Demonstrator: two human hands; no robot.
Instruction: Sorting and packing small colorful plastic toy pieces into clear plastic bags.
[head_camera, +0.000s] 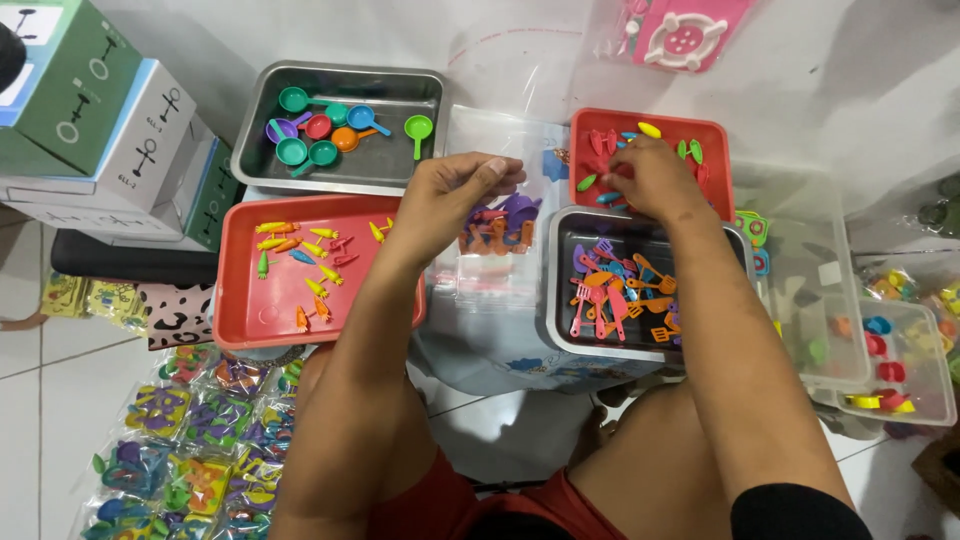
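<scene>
While my left hand (455, 190) pinches the top edge of a clear plastic bag (500, 215), fingers closed on the film, the bag lies flat between the trays, its long axis running away from me, with a cluster of purple and orange toy pieces already showing through it. My right hand (650, 178) is just right of the bag, reaching into the small red tray (712, 130) at the far right; its fingers curl down among the tiny red, green and yellow pieces (605, 150), but I cannot tell whether they have closed on one. So the right hand is the nearer to those pieces, and the bag's mouth sits to its left, held by the other hand.

Just nearer me than the red tray stands a steel tray (560, 300) of small spatulas and forks in pink, orange and blue. On the left lies a bigger red tray (245, 320) holding carrot-shaped bits, and beyond it a steel tray (250, 140) with little coloured pans. Boxes (100, 120) are stacked at the far left corner, clear lidded tubs (850, 300) stand at the right, and filled packets (190, 450) lie on the floor at lower left.
</scene>
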